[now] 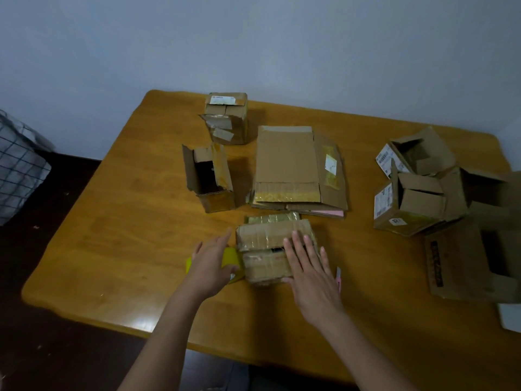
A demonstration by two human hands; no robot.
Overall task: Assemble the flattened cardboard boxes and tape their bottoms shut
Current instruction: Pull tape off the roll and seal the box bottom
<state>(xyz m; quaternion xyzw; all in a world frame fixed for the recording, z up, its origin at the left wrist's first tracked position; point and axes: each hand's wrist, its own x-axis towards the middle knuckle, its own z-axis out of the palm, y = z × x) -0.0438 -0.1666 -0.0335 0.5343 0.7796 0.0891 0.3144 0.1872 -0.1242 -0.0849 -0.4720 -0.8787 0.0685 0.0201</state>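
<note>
Right hand [310, 266] flat, fingers straight, pressing the small taped cardboard box [270, 246] near the bench [127, 249] front edge. Left hand [210, 263] open, just left of box, over yellow tape roll [232, 256]. Flattened corrugated stack [296, 167] just behind box.

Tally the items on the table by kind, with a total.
Set-up cardboard boxes: 6, including the one under the right hand
Stack of flattened cardboard: 1
Yellow tape roll under the left hand: 1
Pink cutter: 1
Total: 9
</note>
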